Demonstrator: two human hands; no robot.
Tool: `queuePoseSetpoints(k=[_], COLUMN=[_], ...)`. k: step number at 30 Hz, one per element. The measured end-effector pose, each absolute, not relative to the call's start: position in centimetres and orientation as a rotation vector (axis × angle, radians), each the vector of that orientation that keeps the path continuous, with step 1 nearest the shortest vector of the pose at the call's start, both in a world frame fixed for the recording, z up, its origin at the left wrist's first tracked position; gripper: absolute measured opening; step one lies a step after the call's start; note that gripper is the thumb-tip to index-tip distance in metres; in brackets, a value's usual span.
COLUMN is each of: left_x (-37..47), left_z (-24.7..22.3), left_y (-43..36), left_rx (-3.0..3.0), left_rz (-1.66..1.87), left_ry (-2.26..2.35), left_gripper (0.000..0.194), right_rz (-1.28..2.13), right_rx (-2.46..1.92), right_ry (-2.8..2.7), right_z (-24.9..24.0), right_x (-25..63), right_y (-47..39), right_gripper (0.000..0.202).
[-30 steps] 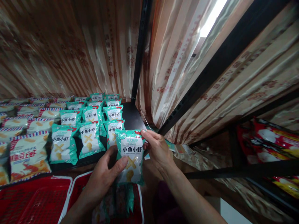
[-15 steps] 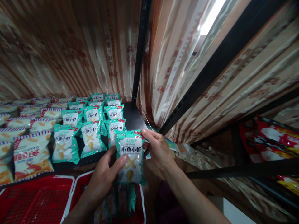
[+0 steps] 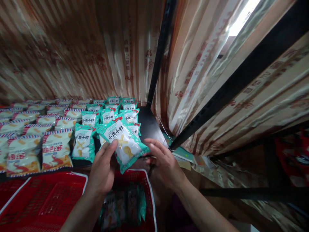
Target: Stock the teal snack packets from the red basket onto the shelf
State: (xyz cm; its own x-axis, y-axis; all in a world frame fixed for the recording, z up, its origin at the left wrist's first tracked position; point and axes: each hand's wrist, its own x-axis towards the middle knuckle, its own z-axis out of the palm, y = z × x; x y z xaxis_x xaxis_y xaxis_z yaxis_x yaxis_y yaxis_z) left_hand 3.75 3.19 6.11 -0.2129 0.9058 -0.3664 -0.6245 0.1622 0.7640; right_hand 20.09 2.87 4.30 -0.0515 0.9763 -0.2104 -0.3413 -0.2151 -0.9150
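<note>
A teal and white snack bag [image 3: 124, 143] is tilted in front of the shelf, its printed front toward me. My left hand [image 3: 103, 167] grips its lower left side, thumb on the front. Beside the bag's right corner, my right hand [image 3: 164, 161] has its fingers apart, with no clear grip on it. Behind, rows of matching teal bags [image 3: 83, 141] stand on the black shelf [image 3: 151, 125]. Cream bags with striped edges [image 3: 57, 149] fill the shelf to the left. Several teal bags lie in a red basket [image 3: 151, 193] below my hands.
Another red basket [image 3: 45, 199] stands at the lower left. Black metal posts [image 3: 160, 54] rise behind and to the right of the shelf, before patterned curtains [image 3: 101, 48]. Red packages [image 3: 293, 158] are at the far right. A thin wire hangs by the shelf corner.
The held bag has tilted and moved slightly up and left. My right hand has come off its top corner and opened. The view has shifted, so the shelf appears farther right.
</note>
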Motion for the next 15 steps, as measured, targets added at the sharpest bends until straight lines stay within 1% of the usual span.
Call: queuePoseSetpoints(k=[4,7,11,15], left_x=[3.6,3.7,3.9,4.0], left_z=[6.0,5.9,6.0,6.0], left_y=[3.5,3.4,3.1,3.0], left_rx=[0.307,0.335,0.354,0.321], left_rz=[1.489,1.469,1.438,1.406], left_ry=[1.024,1.004,1.006,1.024], left_gripper=[0.018,0.018,0.026,0.024], right_rz=[1.663,1.709,1.684,1.634], right_rx=[-0.996,-0.932,-0.881,-0.864], right_ry=[-0.864,-0.852,-0.852,-0.856], right_z=[3.2,2.9,3.2,3.4], right_x=[18.9,18.1,17.4,17.2], right_y=[2.1,1.5,1.0,0.8], right_gripper=[0.033,0.028,0.023,0.02])
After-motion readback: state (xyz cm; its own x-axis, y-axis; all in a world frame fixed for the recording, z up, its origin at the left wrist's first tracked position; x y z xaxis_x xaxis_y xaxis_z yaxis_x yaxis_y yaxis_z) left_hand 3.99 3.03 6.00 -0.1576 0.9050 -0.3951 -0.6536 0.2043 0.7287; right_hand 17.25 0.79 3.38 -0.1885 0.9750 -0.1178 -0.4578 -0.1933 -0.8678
